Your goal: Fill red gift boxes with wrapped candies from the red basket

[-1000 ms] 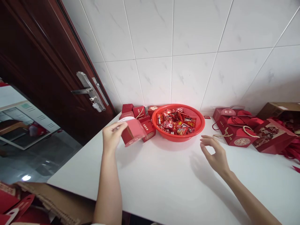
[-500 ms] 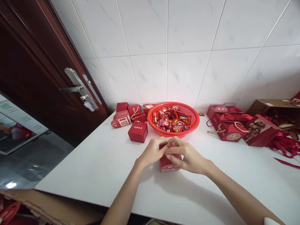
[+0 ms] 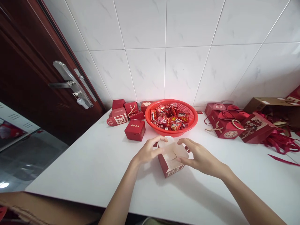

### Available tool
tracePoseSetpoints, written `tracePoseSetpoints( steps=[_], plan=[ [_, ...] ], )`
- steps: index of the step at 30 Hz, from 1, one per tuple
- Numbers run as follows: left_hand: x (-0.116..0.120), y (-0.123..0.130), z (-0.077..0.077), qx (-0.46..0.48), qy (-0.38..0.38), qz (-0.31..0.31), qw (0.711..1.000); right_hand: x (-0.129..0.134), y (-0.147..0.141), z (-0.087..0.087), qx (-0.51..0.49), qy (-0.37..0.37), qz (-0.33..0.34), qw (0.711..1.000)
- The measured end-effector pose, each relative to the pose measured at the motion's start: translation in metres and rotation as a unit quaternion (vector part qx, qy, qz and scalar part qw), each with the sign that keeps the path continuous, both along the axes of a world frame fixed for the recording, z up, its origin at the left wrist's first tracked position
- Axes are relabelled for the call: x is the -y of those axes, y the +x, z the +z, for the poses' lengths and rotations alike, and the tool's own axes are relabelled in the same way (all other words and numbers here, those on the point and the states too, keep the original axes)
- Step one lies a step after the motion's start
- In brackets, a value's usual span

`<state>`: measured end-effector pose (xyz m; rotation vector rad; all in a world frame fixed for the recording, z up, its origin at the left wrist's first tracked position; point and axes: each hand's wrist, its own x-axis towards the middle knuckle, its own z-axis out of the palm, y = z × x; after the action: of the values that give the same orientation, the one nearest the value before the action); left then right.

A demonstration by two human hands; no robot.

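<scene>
A small red gift box (image 3: 176,157) stands on the white table in front of me, its top flaps spread and its pale inside showing. At its left edge is my left hand (image 3: 151,150), thumb and fingers curved around the left flap. My right hand (image 3: 199,156) grips the right side, thumb over the pale inner face and some fingers behind the flap. Parts of the fingers are hidden by the flaps. Just behind the box, a red plastic basket (image 3: 150,123) holds many wrapped sweets (image 3: 172,118).
A closed red box (image 3: 135,130) sits left of the basket, with several more boxes (image 3: 120,116) behind it. On the right are red boxes with rope handles (image 3: 228,126), dark red ribbon (image 3: 281,142) and a cardboard box (image 3: 264,103). A brown door (image 3: 47,93) stands at left.
The box's top was closed under both hands; now its flaps are apart and the inside shows. My hands have moved away from each other to opposite sides. The view has shifted slightly.
</scene>
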<state>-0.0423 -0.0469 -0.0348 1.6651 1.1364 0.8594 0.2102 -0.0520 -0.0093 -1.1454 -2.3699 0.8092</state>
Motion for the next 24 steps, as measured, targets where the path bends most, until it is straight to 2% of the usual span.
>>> tracePoseSetpoints(
  steps=[4, 8, 12, 14, 20, 24],
  plan=[
    [0.006, -0.021, -0.001, 0.063, -0.09, -0.063, 0.992, 0.0, 0.012, -0.009, -0.013, -0.097, -0.045, 0.994],
    [0.01, -0.031, -0.007, 0.099, -0.138, -0.083, 0.982, 0.001, 0.017, -0.018, -0.058, -0.163, -0.021, 0.985],
    [0.009, -0.03, -0.01, 0.12, -0.161, -0.087, 0.976, 0.004, 0.015, -0.024, -0.087, -0.207, -0.013, 0.975],
    [0.009, -0.03, -0.007, 0.102, -0.168, -0.082, 0.977, 0.005, 0.015, -0.026, -0.091, -0.217, -0.013, 0.972],
    [0.013, -0.036, 0.011, -0.037, -0.162, -0.047, 0.985, 0.009, 0.012, -0.029, -0.098, -0.234, 0.001, 0.967],
    [0.014, -0.039, 0.011, 0.011, -0.2, -0.077, 0.977, 0.011, 0.01, -0.035, -0.111, -0.245, -0.001, 0.963]
  ],
)
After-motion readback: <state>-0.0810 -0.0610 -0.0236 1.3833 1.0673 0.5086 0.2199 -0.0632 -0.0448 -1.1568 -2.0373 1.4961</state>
